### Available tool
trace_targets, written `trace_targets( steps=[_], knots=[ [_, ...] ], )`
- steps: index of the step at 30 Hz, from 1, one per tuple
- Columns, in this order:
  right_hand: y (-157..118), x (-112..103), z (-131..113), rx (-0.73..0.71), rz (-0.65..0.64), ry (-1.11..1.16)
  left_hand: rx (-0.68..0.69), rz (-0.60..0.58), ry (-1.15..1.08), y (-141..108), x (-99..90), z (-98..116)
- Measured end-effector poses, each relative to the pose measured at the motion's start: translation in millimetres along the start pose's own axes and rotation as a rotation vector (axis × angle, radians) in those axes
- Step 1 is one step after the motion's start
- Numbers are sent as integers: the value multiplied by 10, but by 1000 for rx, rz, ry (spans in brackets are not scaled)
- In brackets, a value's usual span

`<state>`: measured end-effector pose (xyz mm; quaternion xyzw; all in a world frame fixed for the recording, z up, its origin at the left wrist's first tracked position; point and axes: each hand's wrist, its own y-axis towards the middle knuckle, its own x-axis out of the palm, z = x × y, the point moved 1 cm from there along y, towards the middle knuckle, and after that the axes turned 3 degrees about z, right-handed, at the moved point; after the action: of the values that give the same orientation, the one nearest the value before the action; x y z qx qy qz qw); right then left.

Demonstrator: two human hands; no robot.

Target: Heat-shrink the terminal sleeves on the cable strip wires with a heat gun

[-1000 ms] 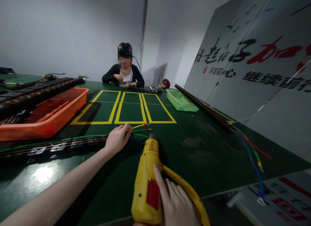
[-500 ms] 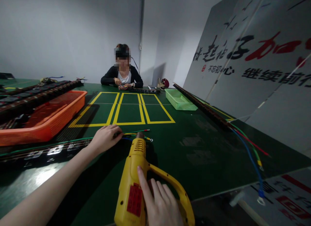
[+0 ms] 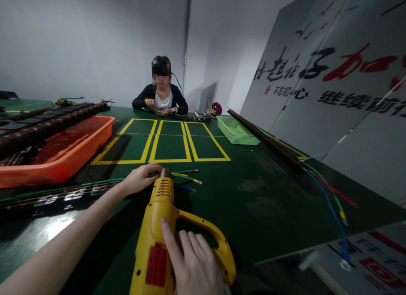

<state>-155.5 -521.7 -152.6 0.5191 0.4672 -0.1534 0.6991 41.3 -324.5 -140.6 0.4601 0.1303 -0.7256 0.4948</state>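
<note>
My right hand (image 3: pixel 193 261) is wrapped round the handle of a yellow heat gun (image 3: pixel 158 219), with the index finger stretched along its body. The gun's metal nozzle points away from me, close by my left hand (image 3: pixel 142 177). That hand is closed at the end of a long dark strip of parts (image 3: pixel 72 195), on the wires that come out of it; its fingertips are partly hidden. Beyond the nozzle the wires fan out to the right: a green wire (image 3: pixel 184 172), a yellow-green wire (image 3: pixel 187 177) and a blue wire (image 3: pixel 187 188), each tipped with a ring terminal.
An orange basket (image 3: pixel 108 128) with dark strips on it stands at left. A light green tray (image 3: pixel 236 134) is at the back right, beside another long strip (image 3: pixel 269 144) whose wires overhang the table edge. Across the green table (image 3: pixel 285 210) sits a person (image 3: pixel 160 94) handling wires.
The heat gun has shifted left in my right hand, its nozzle now nearer my left hand. The blue wire's terminal shows now. The person opposite has raised one hand.
</note>
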Motion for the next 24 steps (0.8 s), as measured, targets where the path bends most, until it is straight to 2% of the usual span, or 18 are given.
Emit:
trace_targets(
  steps=[5,11,17,24],
  knots=[
    [11,-34,68,-30,-17,67,-35,10,-52,9,-4,-20],
    [-39,-126,267,-49,-82,68,-109,30,-256,10,-21,19],
    [-81,-264,474,13,-59,84,-124,-35,-237,7,-32,8],
    [-136,-321,590,32,-19,24,-135,-19,-212,26,11,-50]
  ],
)
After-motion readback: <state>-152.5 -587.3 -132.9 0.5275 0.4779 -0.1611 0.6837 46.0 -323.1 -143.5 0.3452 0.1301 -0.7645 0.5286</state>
